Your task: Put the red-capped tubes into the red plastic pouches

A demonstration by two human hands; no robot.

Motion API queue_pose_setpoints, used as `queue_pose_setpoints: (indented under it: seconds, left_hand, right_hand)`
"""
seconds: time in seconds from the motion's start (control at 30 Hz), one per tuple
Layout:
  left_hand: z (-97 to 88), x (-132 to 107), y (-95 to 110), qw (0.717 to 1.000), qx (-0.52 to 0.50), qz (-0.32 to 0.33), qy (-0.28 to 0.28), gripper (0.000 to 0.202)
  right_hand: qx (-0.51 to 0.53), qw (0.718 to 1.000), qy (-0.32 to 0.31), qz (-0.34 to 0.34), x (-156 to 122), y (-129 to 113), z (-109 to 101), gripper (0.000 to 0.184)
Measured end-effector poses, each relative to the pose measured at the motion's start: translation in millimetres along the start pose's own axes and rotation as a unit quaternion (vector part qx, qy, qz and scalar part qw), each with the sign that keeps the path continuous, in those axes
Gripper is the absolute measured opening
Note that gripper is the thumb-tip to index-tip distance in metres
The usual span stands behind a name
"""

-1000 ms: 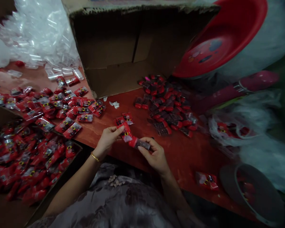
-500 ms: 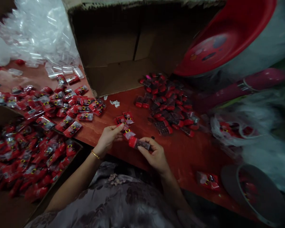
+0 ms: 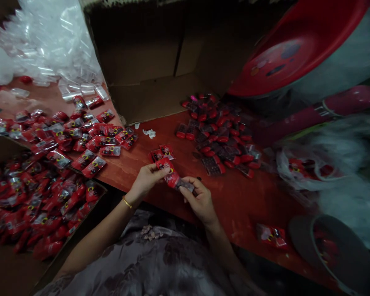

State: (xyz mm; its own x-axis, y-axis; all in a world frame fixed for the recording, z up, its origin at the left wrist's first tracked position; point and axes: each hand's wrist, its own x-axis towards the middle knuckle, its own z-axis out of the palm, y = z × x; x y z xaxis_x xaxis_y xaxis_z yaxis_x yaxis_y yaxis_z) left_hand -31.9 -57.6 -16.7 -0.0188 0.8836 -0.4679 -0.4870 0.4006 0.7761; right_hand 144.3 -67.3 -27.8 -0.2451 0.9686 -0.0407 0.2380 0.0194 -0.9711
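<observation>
My left hand [image 3: 148, 177] pinches a red printed plastic sleeve [image 3: 168, 170] between thumb and fingers. The sleeve covers the red-capped end of a small dark, see-through container [image 3: 186, 185]. My right hand [image 3: 200, 201] grips the uncovered end of that container. Just beyond my left hand, a couple of flat red sleeves [image 3: 160, 153] lie on the table. A heap of similar red-capped containers [image 3: 220, 135] sits beyond my right hand.
Wrapped containers [image 3: 61, 137] lie at left, and more fill a cardboard box [image 3: 100, 193]. A large open carton [image 3: 154, 98] stands at the back. Clear plastic pieces [image 3: 58, 37], a red basin [image 3: 336, 53], a plastic bag [image 3: 283, 164] and a grey tub [image 3: 299, 230] surround the red table [image 3: 228, 205].
The red-capped end of the container has gone into the sleeve, which now covers it. My hands have come closer together, the left moving slightly right.
</observation>
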Motion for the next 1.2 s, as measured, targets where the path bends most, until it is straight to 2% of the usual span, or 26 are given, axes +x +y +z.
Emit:
queue_pose_setpoints:
  seconds: [0.3,0.47,0.53,0.7,0.8,0.93,1.1,1.2]
  left_hand:
    - [19.9,-4,-26,0.993,-0.096,0.048,0.04,0.042]
    - [24.8,-6,-40,0.99,-0.121,0.067,0.037,0.038]
    - [25.9,-6,-40,0.988,-0.13,0.078,0.032,0.038]
    - [22.6,-1,-32,0.99,-0.124,0.059,0.036,0.041]
    - [20.3,1,-25,0.992,-0.096,0.077,0.039,0.041]
    - [20.4,-1,-19,0.994,-0.076,0.071,0.01,0.043]
    - [23.5,-7,-24,0.996,-0.072,0.059,-0.011,0.051]
    - [23.8,-10,-25,0.996,-0.056,0.067,0.005,0.052]
  right_hand:
    - [0.084,0.993,0.07,0.051,4,4,23,0.025]
    - [0.05,0.991,0.12,0.025,4,6,30,0.027]
    - [0.037,0.991,0.128,0.015,5,4,32,0.027]
    - [0.072,0.995,0.067,0.013,9,-2,37,0.027]
    - [0.085,0.993,0.075,0.028,12,-4,44,0.027]
    - [0.154,0.984,0.07,0.046,15,-2,50,0.029]
    - [0.214,0.971,0.081,0.068,15,0,55,0.033]
    - [0.205,0.972,0.09,0.066,15,-4,57,0.032]
